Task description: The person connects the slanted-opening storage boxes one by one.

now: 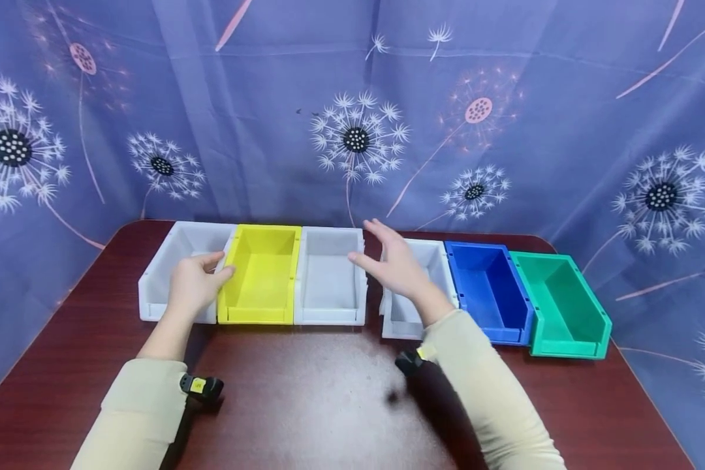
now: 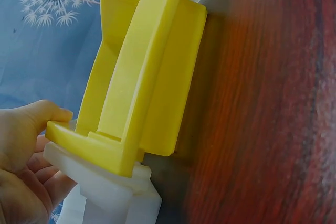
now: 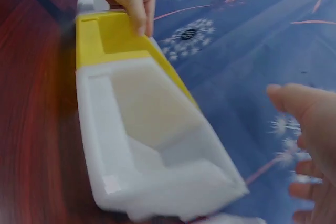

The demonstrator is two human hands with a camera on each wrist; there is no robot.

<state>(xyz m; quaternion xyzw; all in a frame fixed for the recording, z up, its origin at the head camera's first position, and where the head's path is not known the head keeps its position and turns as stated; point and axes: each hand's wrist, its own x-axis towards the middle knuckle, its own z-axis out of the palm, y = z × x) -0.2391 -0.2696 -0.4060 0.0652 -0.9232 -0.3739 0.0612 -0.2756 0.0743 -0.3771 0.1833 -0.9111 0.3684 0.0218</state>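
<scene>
A yellow storage bin (image 1: 261, 274) stands between a white bin (image 1: 173, 261) on its left and another white bin (image 1: 331, 274) on its right. My left hand (image 1: 194, 284) pinches the adjoining side walls of the yellow bin and the left white bin; its thumb (image 2: 58, 111) lies at the yellow rim, its fingers on the white bin's side. My right hand (image 1: 396, 264) hovers with fingers spread near the gap right of the third bin, over a separate white bin (image 1: 405, 313). In the right wrist view the right hand (image 3: 315, 145) holds nothing.
A blue bin (image 1: 493, 294) and a green bin (image 1: 566, 307) stand to the right of the separate white bin. All the bins line the back of the dark red wooden table (image 1: 305, 391). Behind it hangs a blue dandelion-print curtain (image 1: 270, 98).
</scene>
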